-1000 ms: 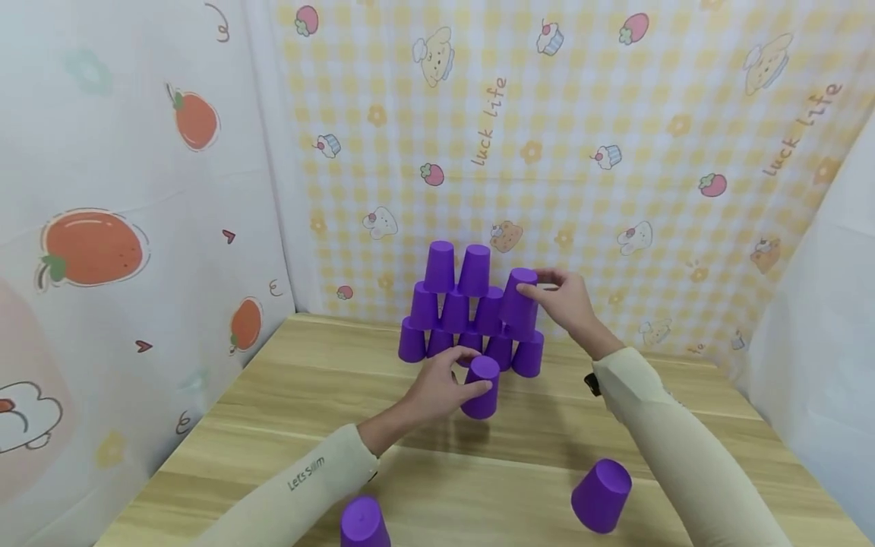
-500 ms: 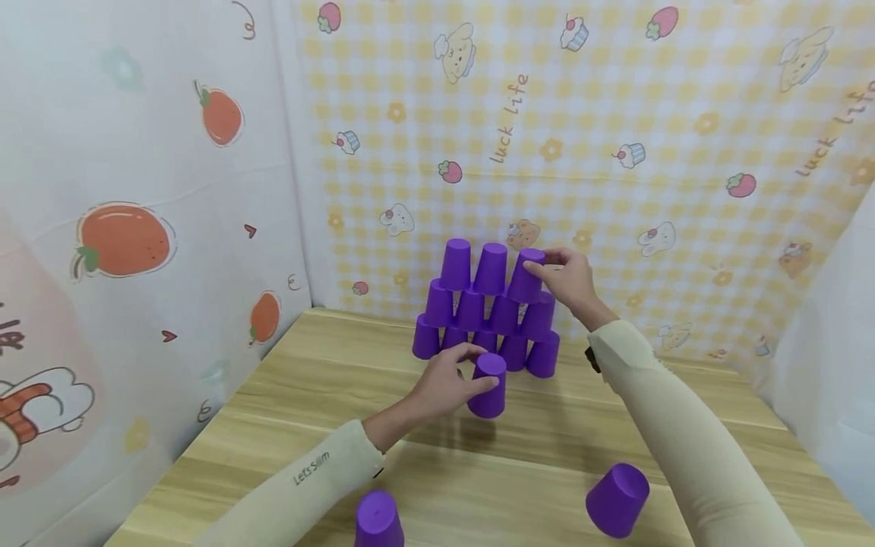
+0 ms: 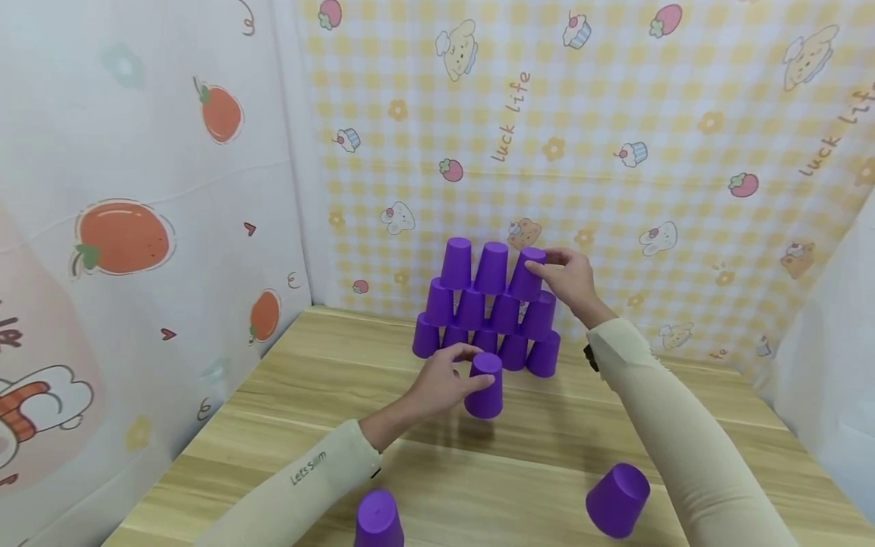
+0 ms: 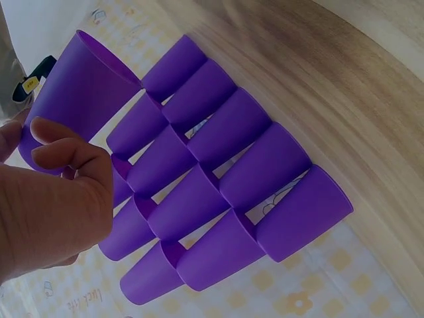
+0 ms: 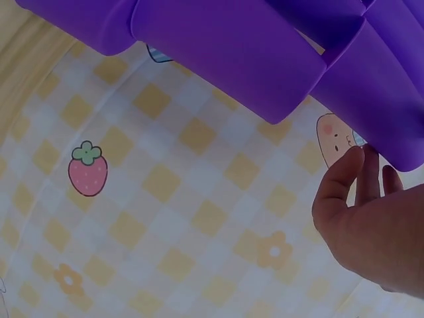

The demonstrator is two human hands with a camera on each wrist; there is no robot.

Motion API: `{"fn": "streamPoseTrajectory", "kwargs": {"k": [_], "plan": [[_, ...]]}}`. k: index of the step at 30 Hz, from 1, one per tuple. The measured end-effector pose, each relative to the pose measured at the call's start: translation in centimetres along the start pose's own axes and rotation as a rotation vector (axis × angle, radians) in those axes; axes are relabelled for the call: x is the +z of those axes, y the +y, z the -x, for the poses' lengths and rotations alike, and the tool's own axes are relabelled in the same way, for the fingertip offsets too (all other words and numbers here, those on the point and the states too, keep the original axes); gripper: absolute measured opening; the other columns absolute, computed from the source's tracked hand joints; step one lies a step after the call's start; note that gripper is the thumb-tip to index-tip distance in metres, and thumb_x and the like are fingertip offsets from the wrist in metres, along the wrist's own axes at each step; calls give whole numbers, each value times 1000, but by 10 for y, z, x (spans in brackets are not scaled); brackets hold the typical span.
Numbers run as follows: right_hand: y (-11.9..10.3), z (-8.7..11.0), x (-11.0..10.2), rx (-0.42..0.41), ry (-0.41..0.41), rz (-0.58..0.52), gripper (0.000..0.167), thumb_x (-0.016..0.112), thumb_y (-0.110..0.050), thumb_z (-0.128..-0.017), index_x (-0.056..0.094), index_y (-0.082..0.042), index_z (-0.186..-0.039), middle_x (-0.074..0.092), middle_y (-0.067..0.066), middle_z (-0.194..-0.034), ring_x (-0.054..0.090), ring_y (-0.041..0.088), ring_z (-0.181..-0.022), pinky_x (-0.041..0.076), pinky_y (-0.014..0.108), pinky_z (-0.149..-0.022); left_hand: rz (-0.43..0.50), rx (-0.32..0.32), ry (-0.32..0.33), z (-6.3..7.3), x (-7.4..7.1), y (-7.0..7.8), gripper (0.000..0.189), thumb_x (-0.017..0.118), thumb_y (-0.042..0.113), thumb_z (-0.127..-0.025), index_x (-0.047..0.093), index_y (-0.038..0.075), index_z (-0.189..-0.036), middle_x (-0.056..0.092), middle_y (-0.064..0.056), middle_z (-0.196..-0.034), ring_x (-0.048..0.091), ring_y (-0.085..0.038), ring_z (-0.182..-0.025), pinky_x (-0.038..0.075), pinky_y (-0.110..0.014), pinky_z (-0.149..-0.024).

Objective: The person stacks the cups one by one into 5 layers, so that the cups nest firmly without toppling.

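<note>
Upside-down purple cups make a three-tier stack (image 3: 470, 311) against the cloth backdrop, its top row holding three cups. With thumb in front and fingers behind, my right hand (image 3: 570, 282) pinches the upper end of the top row's rightmost cup (image 3: 523, 284), which sits on the tier below. Nearer to me, my left hand (image 3: 437, 386) holds another upside-down purple cup (image 3: 484, 401) just above the table, in front of the stack. The left wrist view shows that held cup (image 4: 79, 93) apart from the tiers. Part of the bottom row is hidden behind the left hand and its cup.
Two more purple cups stand upside down near the front: one by the left sleeve (image 3: 379, 520), one left of the right sleeve (image 3: 617, 501). The wooden table (image 3: 328, 365) meets a checked cloth (image 3: 396, 182) behind and a white printed cloth (image 3: 157, 167) at left.
The right hand has set its cup down at the right end of the top row and still grips it. The left hand and its cup have barely moved. The head view has shifted slightly.
</note>
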State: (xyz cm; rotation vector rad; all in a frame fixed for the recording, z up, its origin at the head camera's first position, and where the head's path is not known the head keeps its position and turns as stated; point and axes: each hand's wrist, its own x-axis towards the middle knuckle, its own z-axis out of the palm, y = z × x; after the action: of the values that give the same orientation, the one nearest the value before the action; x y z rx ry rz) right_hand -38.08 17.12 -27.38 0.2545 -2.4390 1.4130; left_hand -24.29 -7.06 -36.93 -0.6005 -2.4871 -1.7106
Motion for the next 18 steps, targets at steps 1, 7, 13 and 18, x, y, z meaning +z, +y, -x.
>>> {"fn": "streamPoseTrajectory", "kwargs": {"k": [1, 7, 13, 18], "plan": [[0, 0, -1, -2, -6, 2, 62, 77, -38, -87, 59, 0, -132, 63, 19, -125, 57, 32, -117, 46, 45, -100, -1, -1, 0, 0, 0, 0, 44, 77, 32, -87, 64, 10, -122, 64, -3, -120, 57, -21, -110, 48, -34, -82], [3, 5, -5, 5, -39, 3, 68, 76, -32, -88, 50, 2, -140, 60, 23, -131, 59, 37, -116, 46, 49, -100, -14, 0, 6, -1, -1, -2, 44, 77, 32, -87, 64, 10, -123, 65, -3, -121, 57, -24, -115, 48, -43, -92], [8, 13, -9, 13, -67, -10, 68, 76, -27, -88, 48, 4, -142, 59, 24, -133, 59, 39, -115, 47, 49, -100, -24, 1, 26, -3, -2, -2, 43, 77, 31, -87, 64, 10, -122, 66, -3, -120, 57, -28, -116, 47, -47, -98], [13, 26, -13, 13, -111, -2, 69, 75, -29, -89, 46, 3, -143, 57, 24, -136, 60, 41, -115, 47, 51, -100, -14, 18, 51, -8, -8, -2, 43, 77, 28, -87, 64, 8, -122, 67, -4, -118, 61, -24, -112, 50, -44, -95]]}}
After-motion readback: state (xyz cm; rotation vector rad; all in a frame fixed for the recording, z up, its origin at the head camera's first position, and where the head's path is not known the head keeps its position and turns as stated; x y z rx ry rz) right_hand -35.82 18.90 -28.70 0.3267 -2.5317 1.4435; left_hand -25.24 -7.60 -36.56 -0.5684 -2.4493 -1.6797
